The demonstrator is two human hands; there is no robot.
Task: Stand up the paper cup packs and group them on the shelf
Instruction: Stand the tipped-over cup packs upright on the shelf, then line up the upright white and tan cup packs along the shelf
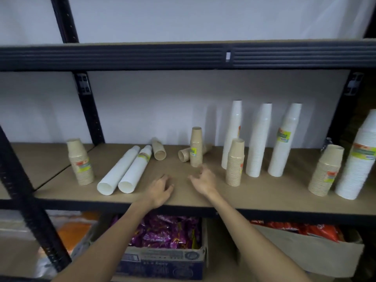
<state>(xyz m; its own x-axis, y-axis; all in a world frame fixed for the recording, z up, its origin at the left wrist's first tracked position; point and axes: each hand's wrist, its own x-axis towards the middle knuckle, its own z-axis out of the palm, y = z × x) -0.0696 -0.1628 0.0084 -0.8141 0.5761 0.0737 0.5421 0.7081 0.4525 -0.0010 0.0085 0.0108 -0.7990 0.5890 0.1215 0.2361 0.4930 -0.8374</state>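
Observation:
On the wooden shelf (179,194) two long white cup packs (126,171) lie side by side, mouths toward me. Behind them a short brown pack (158,149) lies flat, and another brown pack (184,154) lies behind an upright brown pack (196,147). More brown packs stand at the left (80,161), centre right (235,162) and right (325,169). Three tall white packs (258,141) stand at the back right, a wider one (358,157) at the far right. My left hand (160,189) and right hand (203,180) hover over the shelf's middle, both holding nothing, fingers apart.
A black metal upright (26,192) crosses the left foreground and a dark shelf beam (142,55) runs overhead. Below the shelf sit a cardboard box of purple snack packets (164,235), orange bags (73,231) at the left and red packets (309,231) at the right.

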